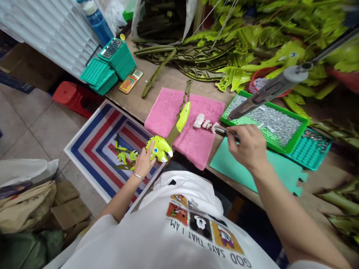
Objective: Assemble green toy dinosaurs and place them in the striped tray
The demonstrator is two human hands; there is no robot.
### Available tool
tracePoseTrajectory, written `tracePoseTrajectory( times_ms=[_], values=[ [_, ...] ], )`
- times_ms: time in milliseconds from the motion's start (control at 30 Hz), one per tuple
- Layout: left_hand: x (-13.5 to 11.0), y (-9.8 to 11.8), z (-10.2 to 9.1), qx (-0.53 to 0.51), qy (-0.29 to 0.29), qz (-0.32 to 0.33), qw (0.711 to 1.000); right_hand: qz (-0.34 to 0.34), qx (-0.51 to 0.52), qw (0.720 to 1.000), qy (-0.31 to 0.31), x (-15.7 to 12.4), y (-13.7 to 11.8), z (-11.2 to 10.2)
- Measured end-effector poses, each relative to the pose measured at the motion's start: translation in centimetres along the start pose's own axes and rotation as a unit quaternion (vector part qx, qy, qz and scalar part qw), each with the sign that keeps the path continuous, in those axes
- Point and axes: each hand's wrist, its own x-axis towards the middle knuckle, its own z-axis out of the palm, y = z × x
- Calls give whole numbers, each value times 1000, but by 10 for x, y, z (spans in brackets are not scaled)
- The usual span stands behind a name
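Note:
My left hand [144, 161] is closed on a yellow-green toy dragon [158, 148], with its horned, blue-eyed head under my fingers. Its olive body and a yellow-green section run up over the pink towel [160, 108]. In my right hand [247, 145] is a slim silver-tipped tool [221, 129], held in a pinch; its kind is unclear. Its tip meets the end of a row of small white pieces [206, 123] on the towel. Just above my right hand hangs a grey power screwdriver [269, 90], pointing down at a green tray [300, 135] of small silver parts.
Left of the table, a striped bin [84, 144] holds several finished-looking toys. Stacked teal trays [121, 61] and a blue bottle [98, 24] stand at the upper left. Yellow-green parts [260, 41] pile up at the back right. A teal mat [238, 164] lies under my right wrist.

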Motion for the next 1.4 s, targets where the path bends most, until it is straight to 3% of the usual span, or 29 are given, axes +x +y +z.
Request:
tracePoseTrajectory(
  times_ms=[67, 133, 233, 367, 533, 633, 733, 833, 900, 967, 1067, 1133, 1200, 1300, 1400],
  values=[
    [-3, 3, -12, -5, -22, 0, 1000, 38, -85, 988, -126, -8, -1, 15],
    [-6, 7, -23, -18, -47, -9, 999, 57, -129, 973, -185, -12, 3, 27],
    [-10, 12, -33, -36, -65, -20, 997, 49, -117, 972, -197, -12, 11, 34],
    [-10, 16, -37, -41, -69, -30, 996, 82, -30, 978, -188, -1, 8, 17],
    [-9, 16, -30, -63, -71, -32, 995, 93, 197, 955, -202, 18, -35, -15],
    [-14, 18, -24, -92, -62, -29, 993, 49, 231, 948, -215, 21, -64, -16],
    [-21, 23, -15, -148, -56, -30, 987, -5, 164, 940, -299, 16, -82, -3],
    [-24, 28, -5, -198, -61, -52, 977, -35, 19, 911, -411, 16, -93, 6],
    [-23, 29, -1, -213, -69, -61, 973, -48, -49, 894, -444, 22, -99, 1],
    [-20, 30, 1, -220, -76, -59, 971, -65, -55, 902, -424, 31, -104, -10],
    [-19, 30, 1, -218, -82, -61, 971, -85, -9, 946, -314, 37, -110, -29],
    [-20, 32, -2, -207, -82, -70, 972, -91, 0, 960, -265, 33, -112, -31],
    [-22, 34, -6, -187, -87, -78, 975, -84, -30, 951, -296, 26, -112, -22],
    [-24, 39, -17, -145, -98, -80, 981, -40, -71, 914, -397, 19, -108, -3],
    [-26, 42, -30, -98, -102, -81, 987, -6, -4, 914, -406, 22, -101, 2]
  ],
)
